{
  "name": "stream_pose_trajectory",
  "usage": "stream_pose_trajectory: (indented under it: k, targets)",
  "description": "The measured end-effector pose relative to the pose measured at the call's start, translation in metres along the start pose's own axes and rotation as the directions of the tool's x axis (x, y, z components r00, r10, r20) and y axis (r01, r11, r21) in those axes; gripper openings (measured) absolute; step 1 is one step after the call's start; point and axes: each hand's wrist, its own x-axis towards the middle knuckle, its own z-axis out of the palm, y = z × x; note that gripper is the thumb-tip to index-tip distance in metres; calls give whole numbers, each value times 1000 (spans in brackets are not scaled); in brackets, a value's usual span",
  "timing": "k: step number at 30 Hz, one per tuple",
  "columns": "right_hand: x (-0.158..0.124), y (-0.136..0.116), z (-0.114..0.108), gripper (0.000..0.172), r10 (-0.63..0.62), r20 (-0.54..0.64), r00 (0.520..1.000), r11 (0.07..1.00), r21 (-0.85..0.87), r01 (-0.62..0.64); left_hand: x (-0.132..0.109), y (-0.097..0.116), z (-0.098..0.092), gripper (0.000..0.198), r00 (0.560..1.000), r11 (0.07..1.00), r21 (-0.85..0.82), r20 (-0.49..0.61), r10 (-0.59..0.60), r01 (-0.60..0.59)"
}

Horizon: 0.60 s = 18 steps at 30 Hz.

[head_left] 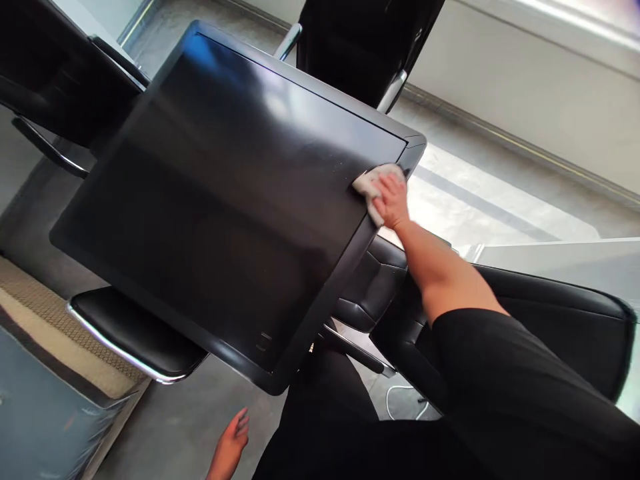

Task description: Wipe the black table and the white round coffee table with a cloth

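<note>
On faintly marked tabletop [225,200], right hand [393,199] holds cloth [367,183]

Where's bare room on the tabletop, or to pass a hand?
Tabletop: broad middle, left of the pale cloth and inside the border. Hand: floor between the lower-left chair seat and the person's leg, where the left hand hangs. Crowded: tabletop's right edge, with the right hand on the cloth and a black chair close by.

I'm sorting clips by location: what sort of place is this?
Probably an office or meeting room, though a dining area is possible. A black table has black padded chairs with shiny metal parts around it, and the floor is bare and grey.
</note>
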Motion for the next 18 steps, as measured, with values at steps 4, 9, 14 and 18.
stream_pose_trajectory:
  k: [4, 9, 14, 18]
  targets:
    - [90, 76, -12, 70, 237, -56, 970, 957, -156, -243, -23, 27, -1, 99, 1000, 1000, -1, -4, -29, 29]
    - [162, 124, -8, 93, 386, -138, 912, 915, -69, -398, -42, 23, 11, 94, 988, 987, 20, -4, -157, 158]
    - [172, 125, -11, 111, 456, -157, 876, 889, 39, -456, -39, -3, 8, 104, 987, 992, -31, -103, -127, 124]
    - [152, 102, -10, 94, 473, -220, 853, 876, 216, -430, -35, -31, 7, 99, 987, 994, -93, -142, -68, 55]
